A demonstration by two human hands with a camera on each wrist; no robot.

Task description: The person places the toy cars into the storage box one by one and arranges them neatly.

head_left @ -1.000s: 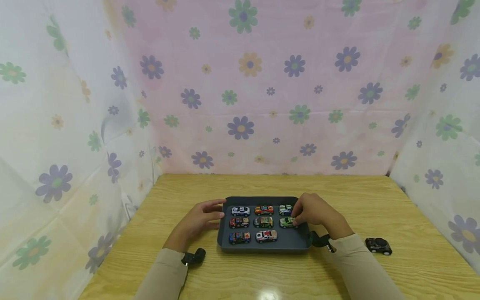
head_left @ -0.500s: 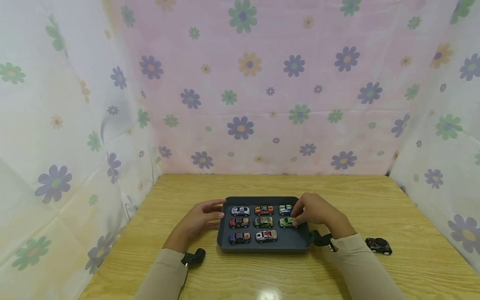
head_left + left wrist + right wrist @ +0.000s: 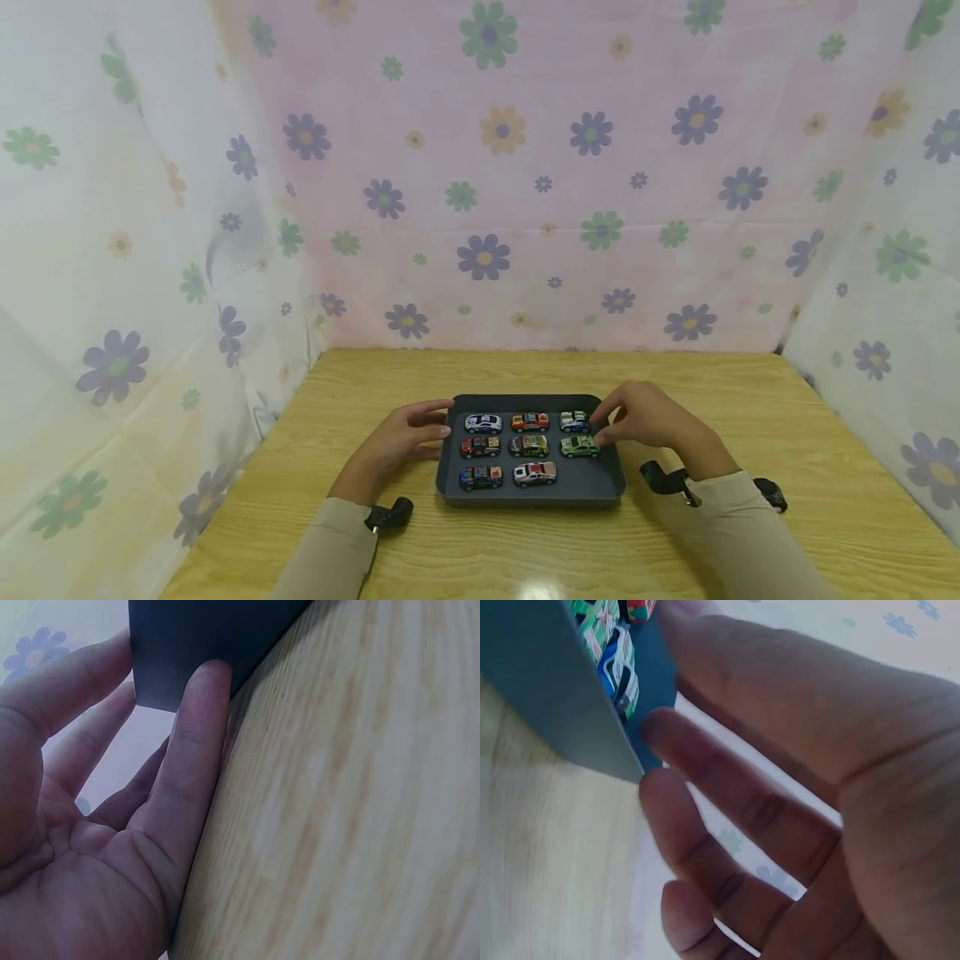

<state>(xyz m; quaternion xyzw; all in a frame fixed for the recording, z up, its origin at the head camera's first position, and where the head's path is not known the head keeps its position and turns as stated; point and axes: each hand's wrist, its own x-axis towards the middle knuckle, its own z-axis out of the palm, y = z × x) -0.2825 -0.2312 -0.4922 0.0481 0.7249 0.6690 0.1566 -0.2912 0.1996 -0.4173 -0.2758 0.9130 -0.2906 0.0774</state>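
A dark grey rectangular tray point(image 3: 585, 485) holds several small toy cars in rows. My left hand point(image 3: 401, 439) rests at the tray's left side, and in the left wrist view its extended fingertips touch the outer wall of the tray point(image 3: 195, 645). Over the right rim is my right hand point(image 3: 654, 419), thumb and fingers apart, with nothing between them. Closest to its fingertips are a green toy car point(image 3: 577, 447) and a white, blue and green toy car point(image 3: 573, 422). A white and red toy car point(image 3: 535, 474) stands in the front row, middle column.
On the wooden table point(image 3: 480, 550), a black toy car point(image 3: 774, 496) stands to the right, partly hidden by my right sleeve. Flowered cloth point(image 3: 540, 325) hangs behind the table and at both sides. Dark wrist camera mounts point(image 3: 388, 513) stick out near the tray.
My right hand has let go of the green toy car and moved right, its fingers spreading. The sleeve now partly covers the black car. My left hand stays by the tray.
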